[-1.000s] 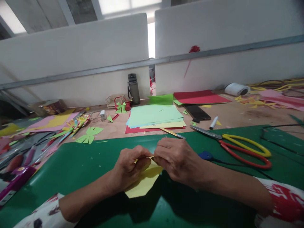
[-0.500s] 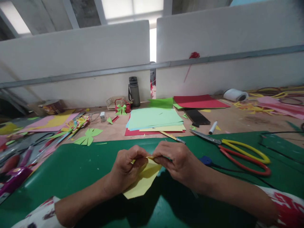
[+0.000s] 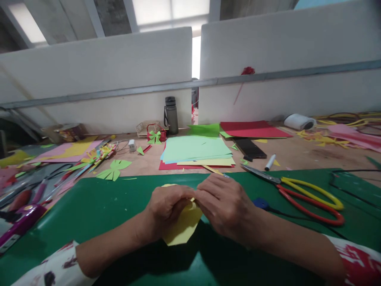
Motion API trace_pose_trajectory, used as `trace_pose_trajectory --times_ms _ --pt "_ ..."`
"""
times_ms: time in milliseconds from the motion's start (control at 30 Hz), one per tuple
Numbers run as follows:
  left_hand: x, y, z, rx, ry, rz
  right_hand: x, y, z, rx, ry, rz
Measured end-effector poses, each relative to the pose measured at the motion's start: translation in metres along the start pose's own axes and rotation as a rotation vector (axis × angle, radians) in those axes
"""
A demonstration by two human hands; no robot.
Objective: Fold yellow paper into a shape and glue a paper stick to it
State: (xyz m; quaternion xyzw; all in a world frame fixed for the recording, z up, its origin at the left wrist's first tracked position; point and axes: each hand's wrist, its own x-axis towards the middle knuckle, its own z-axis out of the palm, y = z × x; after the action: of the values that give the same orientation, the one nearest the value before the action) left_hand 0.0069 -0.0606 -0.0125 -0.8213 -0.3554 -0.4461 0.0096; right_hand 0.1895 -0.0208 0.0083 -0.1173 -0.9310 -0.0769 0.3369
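A piece of yellow paper [image 3: 185,227] is held between both hands, above the green mat [image 3: 119,198]. My left hand [image 3: 170,210] grips its left side, with the fingers curled and the thumb tucked under. Closed at the upper right edge of the paper, my right hand [image 3: 223,202] pinches it, and the fingertips of both hands meet there. The lower part of the sheet hangs down with angled corners. Where the hands cover it, its upper part is mostly hidden; a small bit shows behind my left hand.
Large scissors [image 3: 297,192] with red and yellow handles lie right of my right hand, near a blue-ended cable [image 3: 262,203]. Beyond the mat are stacked coloured sheets [image 3: 196,149], a phone [image 3: 249,147], a marker [image 3: 270,162] and a bottle [image 3: 171,115]. A purple glue gun [image 3: 22,222] lies left.
My fingers have shifted along the paper's top edge, and my right hand has closed further over it. The paper's upper part now shows behind my left hand. The view has shifted slightly.
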Motion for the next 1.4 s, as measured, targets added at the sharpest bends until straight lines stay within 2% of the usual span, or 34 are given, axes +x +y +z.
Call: trace_pose_trajectory --times_ms 133,200,233,300,367,433,500,567,667,933,967,1100,1167,1300,1400 --pt "0.007 -0.005 -0.009 -0.032 -0.001 0.207 -0.003 0.004 0.0 0.01 0.05 -0.045" --pt "0.009 -0.008 -0.017 0.012 -0.011 0.335 -0.004 0.006 -0.001 0.068 0.089 0.007" --pt "0.01 -0.01 -0.021 0.049 -0.028 0.383 -0.004 0.007 -0.003 0.122 0.104 0.063" --pt "0.009 -0.011 -0.028 0.14 -0.039 0.427 -0.002 0.009 -0.006 0.277 0.096 0.267" --pt "0.008 -0.01 -0.032 0.232 0.006 0.426 0.001 0.012 -0.007 0.503 0.021 0.514" --pt "0.007 -0.008 -0.032 0.283 0.063 0.397 0.002 0.015 -0.004 0.767 -0.047 0.698" --pt "0.006 -0.006 -0.03 0.27 0.072 0.366 0.002 0.018 0.001 0.986 -0.05 0.779" --pt "0.006 -0.003 -0.028 0.237 0.056 0.348 0.002 0.019 0.006 1.087 -0.025 0.817" --pt "0.009 -0.001 -0.029 0.215 0.027 0.355 0.004 0.02 0.005 1.079 -0.008 0.822" --pt "0.014 -0.012 -0.031 0.204 -0.072 0.445 0.009 0.038 -0.014 0.796 0.133 0.759" --pt "0.014 -0.012 -0.031 0.203 -0.068 0.461 0.01 0.041 -0.017 0.778 0.098 0.735" --pt "0.016 -0.006 -0.033 0.206 -0.034 0.49 0.015 0.047 -0.027 0.775 -0.214 0.553" --pt "0.018 0.001 -0.036 0.202 -0.035 0.5 0.018 0.045 -0.029 0.8 -0.325 0.463" --pt "0.018 0.004 -0.036 0.197 -0.06 0.521 0.018 0.038 -0.026 0.842 -0.45 0.432" --pt "0.014 -0.004 -0.032 0.151 -0.039 0.461 0.016 0.033 -0.023 0.797 -0.465 0.463"
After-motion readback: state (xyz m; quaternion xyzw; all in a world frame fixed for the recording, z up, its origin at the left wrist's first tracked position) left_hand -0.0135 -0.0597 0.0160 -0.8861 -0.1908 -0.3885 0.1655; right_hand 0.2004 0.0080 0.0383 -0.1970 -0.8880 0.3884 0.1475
